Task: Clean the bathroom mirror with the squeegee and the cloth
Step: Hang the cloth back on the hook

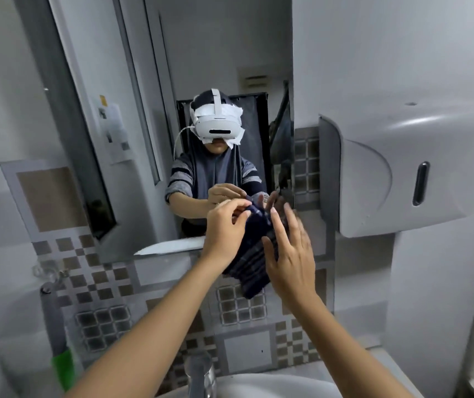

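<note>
A dark blue striped cloth [251, 254] hangs in front of the lower right part of the bathroom mirror [149, 96]. My left hand [224, 228] pinches its top edge with the fingertips. My right hand [290, 248] lies flat against the cloth's right side, fingers spread and pointing up. The mirror reflects a person in a white headset with both hands on the cloth. No squeegee is in view.
A grey paper dispenser [402, 168] juts from the wall just right of the mirror. Below stand a chrome tap [201, 374] and the white basin rim [258, 386]. A bottle with a green label [63, 366] stands at lower left. Checked tiles [100, 282] cover the wall under the mirror.
</note>
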Tool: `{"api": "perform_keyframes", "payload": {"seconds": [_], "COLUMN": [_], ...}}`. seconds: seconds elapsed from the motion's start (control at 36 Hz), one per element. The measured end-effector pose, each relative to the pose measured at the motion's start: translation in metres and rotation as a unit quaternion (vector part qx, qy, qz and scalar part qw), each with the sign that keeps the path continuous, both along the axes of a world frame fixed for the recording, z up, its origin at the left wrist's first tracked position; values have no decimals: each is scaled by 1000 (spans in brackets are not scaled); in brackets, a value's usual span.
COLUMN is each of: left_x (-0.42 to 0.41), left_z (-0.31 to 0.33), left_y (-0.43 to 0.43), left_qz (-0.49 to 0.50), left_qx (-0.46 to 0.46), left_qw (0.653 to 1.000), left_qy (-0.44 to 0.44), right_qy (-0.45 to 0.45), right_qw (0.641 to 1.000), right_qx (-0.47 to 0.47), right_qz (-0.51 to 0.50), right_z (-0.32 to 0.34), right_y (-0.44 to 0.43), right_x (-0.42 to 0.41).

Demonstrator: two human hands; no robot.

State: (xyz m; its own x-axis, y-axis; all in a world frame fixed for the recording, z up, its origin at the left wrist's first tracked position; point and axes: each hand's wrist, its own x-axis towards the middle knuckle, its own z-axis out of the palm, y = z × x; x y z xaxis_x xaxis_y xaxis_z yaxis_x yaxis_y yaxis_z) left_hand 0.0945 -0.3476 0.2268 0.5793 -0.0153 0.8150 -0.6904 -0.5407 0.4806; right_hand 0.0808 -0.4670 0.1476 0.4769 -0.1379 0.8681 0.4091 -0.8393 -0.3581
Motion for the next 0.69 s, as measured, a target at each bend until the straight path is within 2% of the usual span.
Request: {"api": "perform_keyframes", "payload": {"seconds": [0.11, 0.22, 0.39, 0.58, 0.69], "left_x": [-16, -36, -73, -115, -135], "left_z": [7, 18, 34, 44, 36], "left_y": [29, 65, 110, 144, 163], "left_qz": [-42, -72, -98, -88, -56], "left_qx": [66, 99, 106, 126, 116], "left_qw": [997, 993, 988, 986, 987], "left_qy": [-12, 6, 51, 63, 92], "right_qy": [19, 59, 70, 149, 183], "right_qw": [990, 957, 921, 845, 838], "right_qx": [28, 87, 156, 195, 177], "right_qz": [138, 270, 351, 475, 482], "right_z": [12, 25, 40, 52, 51], "right_y": [12, 34, 69, 99, 113], "right_x": [-20, -43, -66, -89, -94]}}
